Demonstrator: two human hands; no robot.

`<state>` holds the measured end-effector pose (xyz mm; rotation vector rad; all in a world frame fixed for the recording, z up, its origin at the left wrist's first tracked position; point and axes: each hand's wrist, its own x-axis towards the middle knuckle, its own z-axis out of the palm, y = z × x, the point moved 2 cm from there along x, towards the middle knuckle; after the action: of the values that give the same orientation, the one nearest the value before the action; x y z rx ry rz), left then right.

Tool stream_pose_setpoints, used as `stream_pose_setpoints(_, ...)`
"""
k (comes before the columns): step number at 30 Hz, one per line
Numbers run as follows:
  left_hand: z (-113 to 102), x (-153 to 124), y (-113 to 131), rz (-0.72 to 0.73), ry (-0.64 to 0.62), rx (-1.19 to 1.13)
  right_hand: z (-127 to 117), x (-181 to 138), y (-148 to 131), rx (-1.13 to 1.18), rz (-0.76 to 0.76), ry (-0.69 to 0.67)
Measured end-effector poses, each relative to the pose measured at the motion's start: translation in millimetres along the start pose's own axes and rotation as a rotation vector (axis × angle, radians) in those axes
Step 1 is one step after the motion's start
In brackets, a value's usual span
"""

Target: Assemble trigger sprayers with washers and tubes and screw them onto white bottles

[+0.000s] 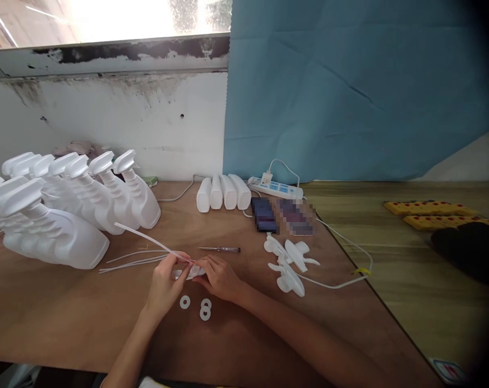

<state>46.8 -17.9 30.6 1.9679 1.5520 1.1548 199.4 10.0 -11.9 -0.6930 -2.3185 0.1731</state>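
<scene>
My left hand [166,279] and my right hand [218,276] meet over the brown table, fingers closed around a white trigger spray head [196,271], mostly hidden by them. A thin white dip tube [147,237] runs from between the fingertips up to the left; its inner end meets the spray head under my fingers, and I cannot tell how far it is in. More loose tubes [137,263] lie left of my left hand. Below the hands rest a white ring washer [181,302] and two overlapping washers [205,316]. A small screwdriver [224,249] lies just beyond my right hand.
Rows of white spray bottles [80,237] with heads on stand at left. Several white bottles [229,195] lie at the back, beside a power strip [282,189] and a phone [263,214]. Loose spray heads [290,280] lie at right, near a white cable [333,286].
</scene>
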Motion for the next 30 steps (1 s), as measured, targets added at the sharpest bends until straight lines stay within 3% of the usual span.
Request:
stream_pose_setpoints(7,-0.1,1.7,-2.1,0.026,-0.008,0.078,-0.8,1.0,-0.8,0.003,0.005,-0.001)
stream_pose_setpoints(30,0.6,6.5,0.3,-0.011,-0.107,0.008,-1.3,0.8,-1.3,-0.019,0.012,-0.010)
